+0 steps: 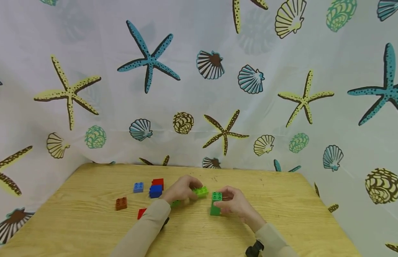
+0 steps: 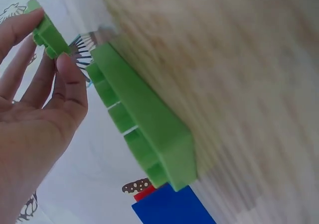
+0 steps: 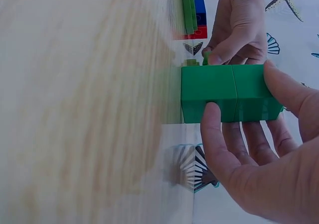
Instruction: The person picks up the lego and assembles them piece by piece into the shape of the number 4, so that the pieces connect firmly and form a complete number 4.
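Note:
My left hand (image 1: 181, 188) pinches a lime green toy brick (image 1: 200, 192) just above or at the tabletop; I cannot tell which. In the left wrist view its thumb and fingers hold the lime brick's (image 2: 52, 35) end. My right hand (image 1: 236, 204) grips a stack of two dark green bricks (image 1: 215, 204), standing upright to the right of the lime one. Thumb and fingers span the stack's (image 3: 209, 87) sides in the right wrist view. Another green brick (image 1: 175, 203) lies under the left wrist, partly hidden by it; the left wrist view shows it close up (image 2: 154, 119).
Left of the left hand lie a dark blue brick (image 1: 155, 191), a red brick (image 1: 158, 182), a light blue brick (image 1: 138, 187) and an orange-brown brick (image 1: 121, 203). Another red brick (image 1: 141, 213) is half hidden by the left sleeve. A patterned curtain (image 1: 186, 96) hangs behind the wooden table (image 1: 282, 214).

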Demonstrator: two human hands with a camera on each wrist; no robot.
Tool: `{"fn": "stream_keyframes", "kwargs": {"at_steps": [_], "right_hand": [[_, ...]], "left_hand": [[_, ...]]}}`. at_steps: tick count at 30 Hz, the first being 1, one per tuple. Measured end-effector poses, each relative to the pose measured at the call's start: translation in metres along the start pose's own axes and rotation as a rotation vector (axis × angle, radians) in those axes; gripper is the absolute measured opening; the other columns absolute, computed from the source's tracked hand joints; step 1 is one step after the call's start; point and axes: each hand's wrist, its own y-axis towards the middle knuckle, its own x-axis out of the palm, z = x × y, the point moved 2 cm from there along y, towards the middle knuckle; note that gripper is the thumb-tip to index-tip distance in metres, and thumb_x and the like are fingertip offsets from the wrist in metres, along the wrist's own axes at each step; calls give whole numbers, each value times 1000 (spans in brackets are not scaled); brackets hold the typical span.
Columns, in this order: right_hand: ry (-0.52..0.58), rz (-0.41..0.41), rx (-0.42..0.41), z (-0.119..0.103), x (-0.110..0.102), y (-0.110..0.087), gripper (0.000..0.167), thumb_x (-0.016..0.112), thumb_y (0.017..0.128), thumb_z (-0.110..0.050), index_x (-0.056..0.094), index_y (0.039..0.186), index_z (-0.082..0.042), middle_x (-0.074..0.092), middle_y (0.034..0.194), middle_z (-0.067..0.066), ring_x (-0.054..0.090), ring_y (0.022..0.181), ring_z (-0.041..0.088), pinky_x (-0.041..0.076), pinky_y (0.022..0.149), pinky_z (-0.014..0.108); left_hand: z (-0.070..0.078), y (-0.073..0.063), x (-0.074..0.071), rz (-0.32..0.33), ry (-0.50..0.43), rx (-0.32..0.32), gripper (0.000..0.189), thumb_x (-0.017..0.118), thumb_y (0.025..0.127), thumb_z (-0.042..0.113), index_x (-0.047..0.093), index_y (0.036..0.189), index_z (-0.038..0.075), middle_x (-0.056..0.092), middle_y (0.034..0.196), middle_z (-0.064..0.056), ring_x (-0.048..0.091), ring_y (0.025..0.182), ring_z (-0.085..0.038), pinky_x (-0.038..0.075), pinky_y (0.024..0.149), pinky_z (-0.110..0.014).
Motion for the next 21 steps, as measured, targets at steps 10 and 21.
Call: {"fn": "stream_keyframes", "kwargs": {"at_steps": [10,21], "right_hand": [[10,0,27,0,3,4,46,79,83,-20,61,124,-7,66,117,10,65,95,15,58,79,39],[10,13,22,1,5,7,46,79,84,-19,62,125,-7,66,117,8,65,94,15,58,78,40]], "left_hand": [[7,-11,-11,76,-114,57,38,75,83,5,69,120,8,69,117,-6,62,106,-22,51,95,-44],[12,-17,-10,14,-240,76,42,74,84,3,65,125,8,62,126,-10,60,113,-30,52,96,-42]]}}
